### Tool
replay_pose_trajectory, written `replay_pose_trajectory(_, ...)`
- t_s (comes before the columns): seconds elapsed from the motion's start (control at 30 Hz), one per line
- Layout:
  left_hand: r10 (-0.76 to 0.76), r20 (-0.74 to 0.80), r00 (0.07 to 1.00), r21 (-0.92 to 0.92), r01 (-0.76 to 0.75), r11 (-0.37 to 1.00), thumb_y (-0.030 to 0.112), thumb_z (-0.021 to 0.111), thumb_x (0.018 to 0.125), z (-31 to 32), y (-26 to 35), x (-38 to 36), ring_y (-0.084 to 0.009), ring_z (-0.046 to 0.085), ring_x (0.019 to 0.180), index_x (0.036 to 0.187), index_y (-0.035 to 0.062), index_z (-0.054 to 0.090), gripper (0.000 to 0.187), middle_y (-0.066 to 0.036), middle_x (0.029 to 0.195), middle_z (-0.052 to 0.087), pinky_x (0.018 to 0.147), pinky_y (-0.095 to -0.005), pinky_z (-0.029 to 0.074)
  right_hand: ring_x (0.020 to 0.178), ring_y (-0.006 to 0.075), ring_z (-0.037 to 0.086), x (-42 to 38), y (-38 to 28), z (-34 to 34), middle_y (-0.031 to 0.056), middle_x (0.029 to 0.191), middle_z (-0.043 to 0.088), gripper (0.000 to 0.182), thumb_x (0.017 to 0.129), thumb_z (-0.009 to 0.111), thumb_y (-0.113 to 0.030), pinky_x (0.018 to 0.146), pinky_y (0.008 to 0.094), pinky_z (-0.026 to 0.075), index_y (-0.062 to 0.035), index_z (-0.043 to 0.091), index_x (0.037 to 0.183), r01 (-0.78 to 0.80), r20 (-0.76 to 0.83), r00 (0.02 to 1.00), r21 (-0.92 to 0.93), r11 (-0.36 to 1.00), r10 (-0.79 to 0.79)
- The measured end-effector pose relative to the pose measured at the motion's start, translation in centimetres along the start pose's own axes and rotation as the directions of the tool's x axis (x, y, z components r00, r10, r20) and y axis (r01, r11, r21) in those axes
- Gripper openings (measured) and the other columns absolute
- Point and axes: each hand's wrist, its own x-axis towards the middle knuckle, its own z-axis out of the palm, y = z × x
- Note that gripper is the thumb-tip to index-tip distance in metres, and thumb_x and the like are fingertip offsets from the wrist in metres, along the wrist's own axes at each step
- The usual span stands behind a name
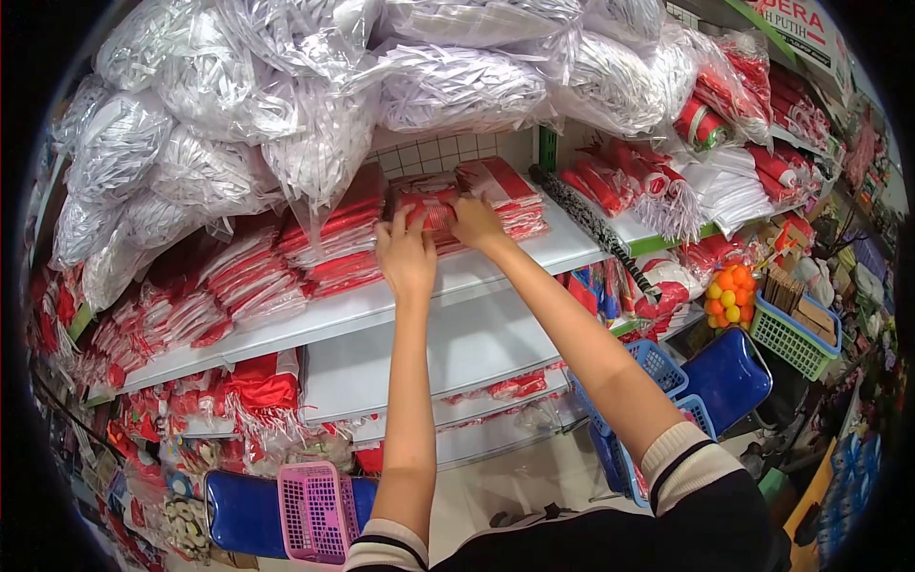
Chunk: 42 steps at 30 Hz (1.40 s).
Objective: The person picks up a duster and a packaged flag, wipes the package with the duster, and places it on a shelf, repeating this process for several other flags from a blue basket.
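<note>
Both my hands reach onto the upper white shelf (543, 253), over a stack of red packets in clear plastic (434, 212). My left hand (407, 255) lies at the left side of this stack, fingers stretched and apart, touching the top packet. At the stack's right side, the fingers of my right hand (477, 221) are bent inward and closed on the packet's edge. Neighbouring stacks of red-and-white packets stand close by, one on the right (505, 191) and one on the left (334, 243).
Bags of white paper strips (457, 91) hang low above the shelf. A black-and-white fuzzy pole (596, 229) leans across its right end. Below are a pink basket (315, 515), a blue chair (729, 377) and a green basket (791, 338). Orange and yellow balls (731, 296) hang at right.
</note>
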Motion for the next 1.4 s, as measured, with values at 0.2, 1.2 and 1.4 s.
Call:
replay_pose_trajectory(0.2,0.068,0.076,0.995,0.194,-0.082,0.978,0.015,0.061,0.080,2.0,-2.4,0.6,-0.0302,0.051,0.095,0.105,0.0109,0.068,0.026,-0.003,0.114,0.061,0.081,-0.0405,0.046,0.100,0.0351,0.061,2.3,0.0,0.5,0.0201,0.101,0.064,0.028,0.087,0.051,-0.025,0.098,0.0517,0.036,-0.0060,0.064,0.103,-0.016,0.075,0.997,-0.146,0.989,0.027)
replay_pose_trajectory(1.2,0.113,0.024,0.993,0.172,-0.116,0.978,0.024,0.053,0.087,4.3,-2.2,-0.3,-0.0262,0.044,0.113,0.120,0.0070,0.053,0.037,-0.008,0.123,0.053,0.089,-0.0452,0.034,0.094,0.0414,0.058,3.0,1.4,-0.9,0.0216,0.091,0.064,0.042,0.094,0.042,-0.041,0.081,0.0494,0.044,-0.0062,0.066,0.095,0.000,0.041,0.999,0.217,0.976,-0.009)
replay_pose_trajectory(1.4,0.085,0.151,0.985,0.275,-0.125,0.953,0.031,0.053,0.088,4.6,-2.7,0.1,-0.0251,0.043,0.105,0.111,0.0098,0.062,0.032,-0.002,0.111,0.059,0.084,-0.0488,0.031,0.094,0.0410,0.058,2.4,0.3,-1.8,0.0223,0.094,0.064,0.035,0.093,0.044,-0.036,0.081,0.0496,0.045,-0.0082,0.065,0.099,0.053,0.036,0.997,0.197,0.979,-0.061)
